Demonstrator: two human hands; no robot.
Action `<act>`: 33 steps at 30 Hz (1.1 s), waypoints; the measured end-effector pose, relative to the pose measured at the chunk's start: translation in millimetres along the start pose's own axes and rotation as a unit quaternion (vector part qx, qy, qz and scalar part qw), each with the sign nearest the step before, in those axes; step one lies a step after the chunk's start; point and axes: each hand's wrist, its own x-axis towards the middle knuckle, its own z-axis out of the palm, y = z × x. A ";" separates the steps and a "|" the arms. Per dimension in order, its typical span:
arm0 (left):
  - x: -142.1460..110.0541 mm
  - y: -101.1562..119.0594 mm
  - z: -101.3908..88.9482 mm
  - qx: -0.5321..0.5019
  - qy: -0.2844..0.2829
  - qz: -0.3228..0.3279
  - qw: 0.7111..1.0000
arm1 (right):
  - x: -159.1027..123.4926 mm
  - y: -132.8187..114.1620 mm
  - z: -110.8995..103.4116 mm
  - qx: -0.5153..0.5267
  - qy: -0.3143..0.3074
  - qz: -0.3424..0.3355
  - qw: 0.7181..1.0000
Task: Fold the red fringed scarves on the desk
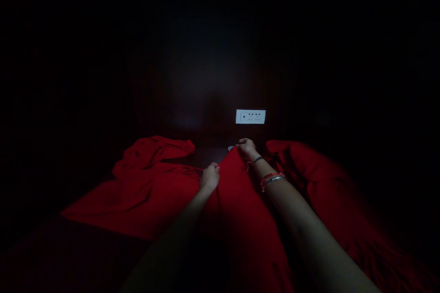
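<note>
A red fringed scarf (240, 210) hangs stretched between my hands in the middle of the view. My left hand (210, 176) is closed on its edge at the left. Farther forward and to the right, my right hand (246, 146) pinches another corner of the same cloth. Bracelets (272, 180) circle my right wrist and forearm. More red cloth (147, 192) lies rumpled to the left, with fringe near my left hand; whether it joins the held piece I cannot tell. A small pale object (230, 149), partly hidden, shows behind the cloth beside my right hand.
A white wall socket plate (250, 116) sits on the dark panel ahead. Another heap of red fringed cloth (319, 183) lies to the right of my right arm. A strip of dark flat surface (209, 154) shows beyond my left hand. The surroundings are very dark.
</note>
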 end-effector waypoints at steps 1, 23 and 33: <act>-1.0 0.1 0.3 0.008 0.002 0.003 1.000 | 4.0 0.9 3.6 0.007 0.003 0.010 1.000; -16.1 12.3 -3.7 0.110 0.039 -0.044 0.992 | -19.6 -7.1 7.5 -0.114 0.035 -0.244 0.962; -23.0 12.9 -5.6 0.184 0.089 -0.045 0.978 | -96.3 16.0 9.6 -0.366 -0.307 -0.276 0.834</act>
